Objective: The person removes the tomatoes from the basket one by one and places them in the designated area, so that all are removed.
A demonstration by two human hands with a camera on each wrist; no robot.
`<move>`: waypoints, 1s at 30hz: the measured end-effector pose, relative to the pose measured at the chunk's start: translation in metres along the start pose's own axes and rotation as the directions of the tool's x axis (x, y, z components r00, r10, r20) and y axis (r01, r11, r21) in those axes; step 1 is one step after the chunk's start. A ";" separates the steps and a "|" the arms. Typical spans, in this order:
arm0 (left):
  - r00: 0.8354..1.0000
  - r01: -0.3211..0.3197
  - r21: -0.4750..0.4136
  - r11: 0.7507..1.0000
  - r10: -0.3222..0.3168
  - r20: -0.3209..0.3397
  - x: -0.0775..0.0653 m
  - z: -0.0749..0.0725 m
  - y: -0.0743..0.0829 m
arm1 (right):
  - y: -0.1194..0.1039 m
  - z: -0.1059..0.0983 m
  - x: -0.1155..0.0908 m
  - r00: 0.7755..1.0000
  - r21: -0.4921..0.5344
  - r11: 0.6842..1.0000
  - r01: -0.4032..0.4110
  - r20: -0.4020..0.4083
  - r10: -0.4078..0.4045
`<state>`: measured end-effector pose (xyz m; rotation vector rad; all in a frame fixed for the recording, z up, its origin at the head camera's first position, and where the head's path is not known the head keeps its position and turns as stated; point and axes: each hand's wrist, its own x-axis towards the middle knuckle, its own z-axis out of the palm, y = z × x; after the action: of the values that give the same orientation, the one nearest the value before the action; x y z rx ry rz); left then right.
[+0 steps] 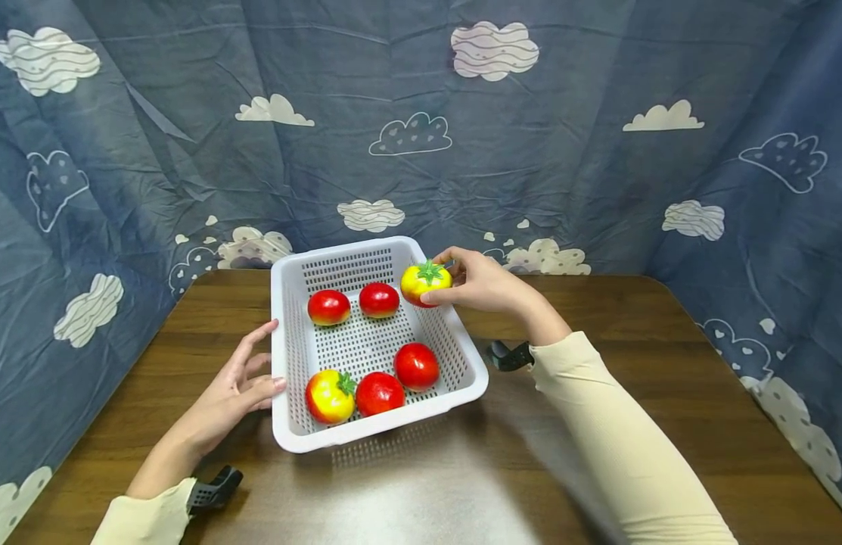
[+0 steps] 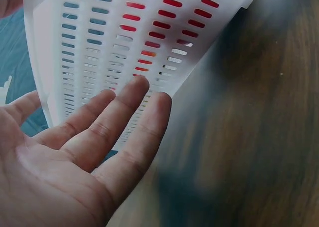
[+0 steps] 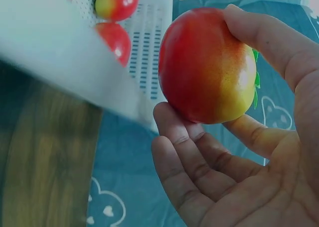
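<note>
A white perforated plastic basket (image 1: pixel 468 378) holds several glossy red-and-yellow toy tomatoes, including one red tomato (image 1: pixel 416 366) and one yellow-sided tomato with a green top (image 1: pixel 330 397). My right hand (image 1: pixel 485 281) grips another toy tomato (image 3: pixel 204 67) between thumb and fingers, above the basket's far right corner. Its yellow side and green leafy top face up in the head view. On the left, my left hand (image 1: pixel 240 378) touches the basket's side with its fingertips. Its fingers (image 2: pixel 132 137) look fairly straight along the slotted wall in the left wrist view.
The basket is over a brown wooden table (image 1: pixel 638 424). A dark blue cloth with white clouds (image 1: pixel 407 60) hangs behind and along both sides. Black bands (image 1: pixel 216 488) are on both wrists, next to cream sleeves.
</note>
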<state>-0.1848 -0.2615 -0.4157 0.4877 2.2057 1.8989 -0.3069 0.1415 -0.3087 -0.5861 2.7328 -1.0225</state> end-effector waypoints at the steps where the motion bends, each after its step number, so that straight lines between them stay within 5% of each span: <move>1: 1.000 -0.004 0.002 1.000 0.004 -0.002 0.000 0.000 0.000 | 0.003 -0.002 -0.001 1.000 0.002 1.000 -0.005 -0.002 0.005; 30: 0.997 -0.047 0.015 0.999 0.048 -0.059 0.001 0.005 -0.002 | 0.067 -0.025 -0.025 0.994 0.028 0.996 -0.080 -0.072 0.081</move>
<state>-0.1839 -0.2570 -0.4184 0.4964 2.2648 1.9472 -0.3118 0.2127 -0.3331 -0.4390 2.7767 -1.0778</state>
